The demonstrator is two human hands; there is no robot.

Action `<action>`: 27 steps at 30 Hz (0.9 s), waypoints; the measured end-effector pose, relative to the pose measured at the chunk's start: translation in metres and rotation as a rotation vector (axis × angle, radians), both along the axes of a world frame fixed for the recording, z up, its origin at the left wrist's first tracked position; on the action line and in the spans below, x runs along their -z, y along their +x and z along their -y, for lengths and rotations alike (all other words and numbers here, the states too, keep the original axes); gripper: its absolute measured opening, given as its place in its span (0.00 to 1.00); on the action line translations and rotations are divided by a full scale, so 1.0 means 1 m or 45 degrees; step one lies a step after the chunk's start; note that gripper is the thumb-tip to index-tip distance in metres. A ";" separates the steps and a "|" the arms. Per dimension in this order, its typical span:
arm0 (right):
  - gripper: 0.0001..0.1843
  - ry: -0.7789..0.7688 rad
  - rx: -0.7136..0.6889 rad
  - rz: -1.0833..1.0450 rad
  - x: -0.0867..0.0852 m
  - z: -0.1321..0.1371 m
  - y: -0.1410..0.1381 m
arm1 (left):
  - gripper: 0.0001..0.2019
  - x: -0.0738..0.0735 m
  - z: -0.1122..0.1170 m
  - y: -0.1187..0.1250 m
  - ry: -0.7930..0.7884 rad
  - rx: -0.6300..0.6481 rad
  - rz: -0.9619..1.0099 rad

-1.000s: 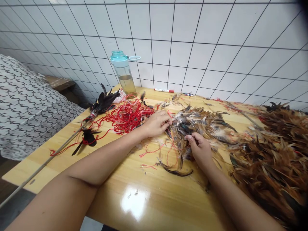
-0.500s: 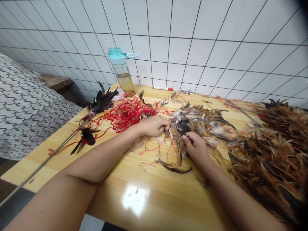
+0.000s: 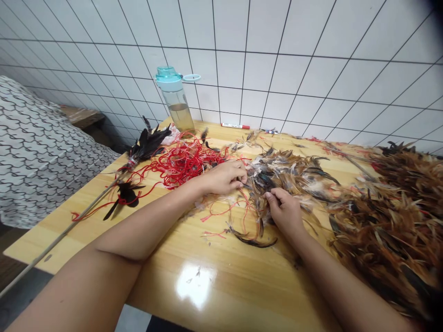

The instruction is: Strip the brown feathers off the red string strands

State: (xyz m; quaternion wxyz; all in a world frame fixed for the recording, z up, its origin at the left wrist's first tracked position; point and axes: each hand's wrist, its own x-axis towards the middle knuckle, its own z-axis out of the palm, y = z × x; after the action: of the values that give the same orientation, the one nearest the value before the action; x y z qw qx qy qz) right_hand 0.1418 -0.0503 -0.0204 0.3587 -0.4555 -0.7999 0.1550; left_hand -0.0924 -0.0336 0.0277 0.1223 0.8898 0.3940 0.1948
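My left hand [image 3: 229, 178] is closed, its fingertips pinching a thin dark stem [image 3: 246, 186] that pokes out toward the right; whether it is a feather's quill cannot be told. Just across from it, my right hand [image 3: 285, 208] pinches a dark feather [image 3: 266, 182] between thumb and forefinger. Both hands lie low at the near edge of a loose heap of brown and black feathers [image 3: 297, 169]. Below them on the table are a curved dark feather [image 3: 254, 241] and short bits of red string [image 3: 216, 234].
A tangle of red string [image 3: 187, 161] lies left of centre, near a water bottle [image 3: 180, 110]. A stick [image 3: 65, 233] with black feathers [image 3: 147, 143] tied to its end crosses the table's left side. Brown feathers [image 3: 391, 230] pile up at right. A red-and-white marker [image 3: 235, 126] lies by the wall.
My left hand has shifted slightly right and rolled over a little, with the thin dark stem now showing more plainly. My right hand has barely moved.
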 end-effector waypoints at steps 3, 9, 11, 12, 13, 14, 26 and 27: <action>0.12 0.011 0.001 -0.029 -0.001 0.000 0.000 | 0.06 -0.009 0.008 0.007 0.076 0.028 -0.040; 0.12 0.054 -0.026 0.001 0.000 0.002 -0.001 | 0.08 -0.016 0.024 0.024 0.245 0.051 -0.233; 0.12 0.077 -0.045 0.032 0.001 0.003 -0.001 | 0.09 -0.016 0.026 0.027 0.301 0.057 -0.269; 0.12 0.087 -0.053 0.040 0.001 0.003 -0.001 | 0.09 -0.016 0.027 0.028 0.326 0.053 -0.283; 0.12 0.095 -0.061 0.041 0.001 0.004 -0.001 | 0.09 -0.016 0.028 0.030 0.350 0.046 -0.294; 0.12 0.100 -0.070 0.038 0.001 0.005 -0.002 | 0.10 -0.015 0.029 0.031 0.371 0.034 -0.299; 0.12 -0.150 -0.081 -0.191 -0.006 0.006 -0.006 | 0.09 -0.020 0.033 0.036 0.384 -0.118 0.110; 0.12 -0.189 -0.051 -0.238 -0.007 0.006 -0.006 | 0.08 -0.020 0.032 0.036 0.383 -0.195 0.218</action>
State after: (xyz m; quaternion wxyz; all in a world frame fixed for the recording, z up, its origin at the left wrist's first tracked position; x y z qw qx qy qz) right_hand 0.1358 -0.0559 -0.0139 0.3939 -0.4482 -0.7582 0.2629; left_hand -0.0567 -0.0652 0.0478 0.0057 0.8457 0.4153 0.3352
